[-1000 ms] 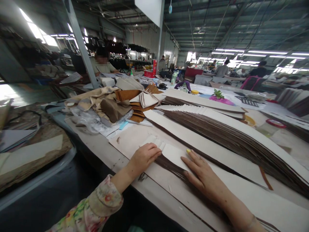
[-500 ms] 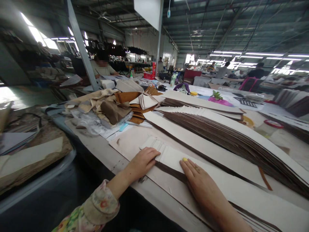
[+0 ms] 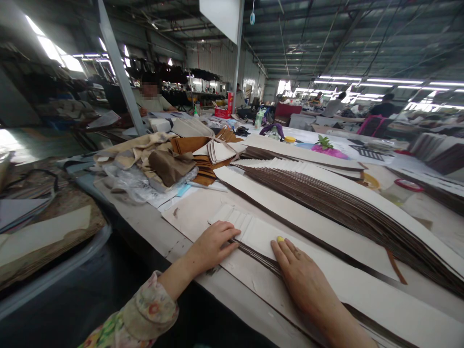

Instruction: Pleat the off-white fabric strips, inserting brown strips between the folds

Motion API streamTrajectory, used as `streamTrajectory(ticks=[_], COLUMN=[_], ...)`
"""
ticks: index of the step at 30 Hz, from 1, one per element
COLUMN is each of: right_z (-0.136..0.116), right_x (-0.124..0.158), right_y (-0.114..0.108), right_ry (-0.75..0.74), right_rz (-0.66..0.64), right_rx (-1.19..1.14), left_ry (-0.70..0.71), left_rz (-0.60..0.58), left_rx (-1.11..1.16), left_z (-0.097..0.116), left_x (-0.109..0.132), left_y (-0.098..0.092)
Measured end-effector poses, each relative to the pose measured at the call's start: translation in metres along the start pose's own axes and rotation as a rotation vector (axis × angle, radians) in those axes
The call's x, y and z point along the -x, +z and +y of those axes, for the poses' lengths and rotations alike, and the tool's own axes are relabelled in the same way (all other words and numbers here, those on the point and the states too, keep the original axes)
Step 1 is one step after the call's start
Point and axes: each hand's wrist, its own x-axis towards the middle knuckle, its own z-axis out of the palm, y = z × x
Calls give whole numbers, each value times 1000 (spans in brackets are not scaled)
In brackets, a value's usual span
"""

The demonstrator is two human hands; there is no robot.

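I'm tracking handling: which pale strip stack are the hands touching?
The front stack, nearest the person: right hand lies on top, left hand at its edge; the stacks behind are untouched.

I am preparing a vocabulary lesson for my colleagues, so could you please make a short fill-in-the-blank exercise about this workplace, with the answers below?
1. The right hand lies on a stack of strips and has something ____ on one fingertip.
2. The sleeve behind the left hand has a ____ print.
3. The small plant has bright ____ material at its foot.

Missing words: yellow; floral; pink.
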Motion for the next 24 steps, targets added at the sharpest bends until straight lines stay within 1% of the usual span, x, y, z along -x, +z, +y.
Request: streamTrajectory(ticks=[11, 15, 20, 24], right_z=[0, 2, 3, 3], right_x=[4, 5, 6, 5], right_y=[-1, 0, 3, 3], right_ry=[-17, -22, -20, -12], right_rz=[-16, -39, -14, -8], right_rx=[-29, -34, -72, -68], left_ry=[-56, -93, -123, -152], left_rz=[-3, 12, -3, -3], left_rx=[35, 94, 100, 119], left_z=[-1, -7, -17, -20], left_x=[2, 1, 0, 0], left_y=[1, 0, -3, -5])
